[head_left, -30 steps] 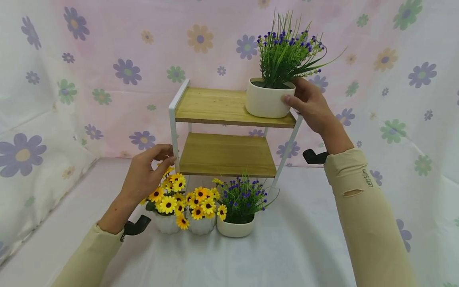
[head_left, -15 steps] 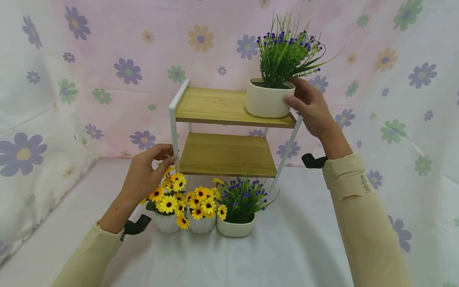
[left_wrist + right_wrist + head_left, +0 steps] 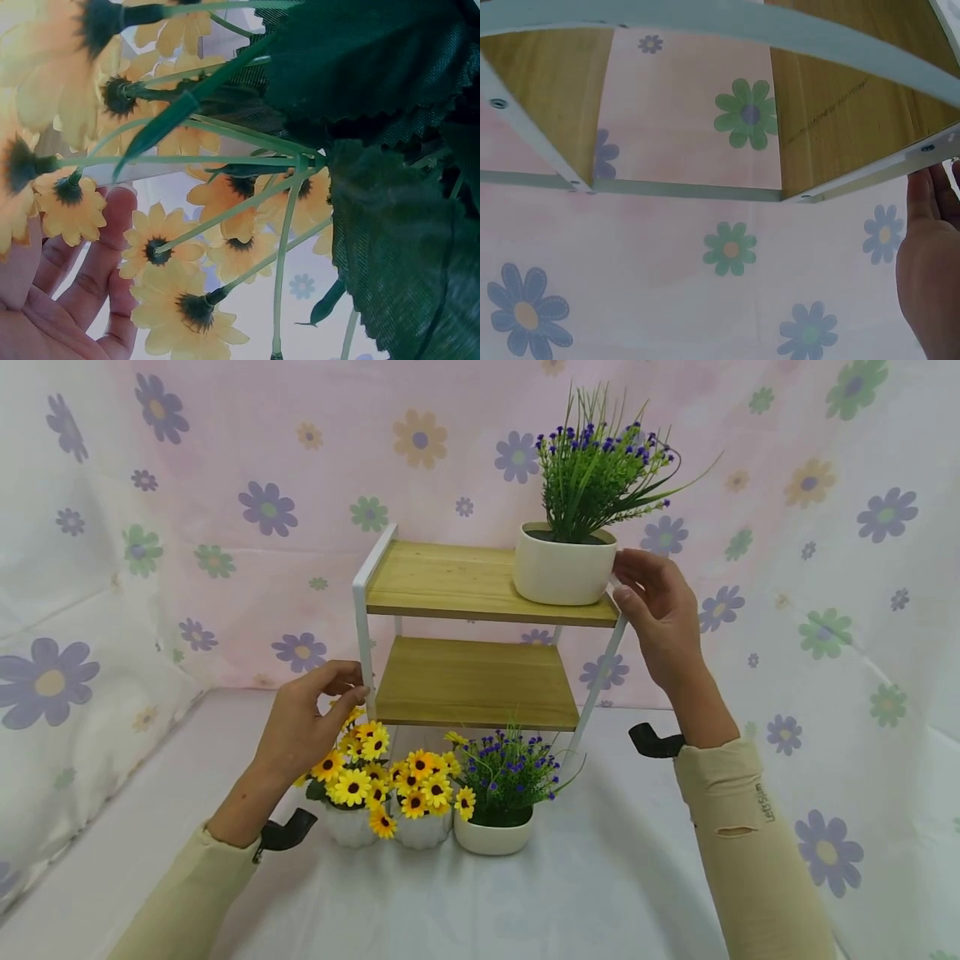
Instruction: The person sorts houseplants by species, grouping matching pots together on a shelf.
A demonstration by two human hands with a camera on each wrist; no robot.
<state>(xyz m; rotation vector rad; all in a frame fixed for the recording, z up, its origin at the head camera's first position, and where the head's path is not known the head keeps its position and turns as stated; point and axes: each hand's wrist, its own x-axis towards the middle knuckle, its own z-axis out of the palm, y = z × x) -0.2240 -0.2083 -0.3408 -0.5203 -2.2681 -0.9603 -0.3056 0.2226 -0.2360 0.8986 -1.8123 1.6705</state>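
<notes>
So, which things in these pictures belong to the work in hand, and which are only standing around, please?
Likely part of the work:
shelf
upper purple-flowered pot, on top of it
left hand, at the shelf's left post
right hand, beside that pot

Probably just standing around:
left yellow-flowered pot
middle yellow-flowered pot
lower purple-flowered pot
flower-printed backdrop

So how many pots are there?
4. The upper purple-flower pot stands on the top shelf. Below, on the table, left to right: left yellow-flower pot, middle yellow-flower pot, lower purple-flower pot. More could be hidden behind.
</notes>
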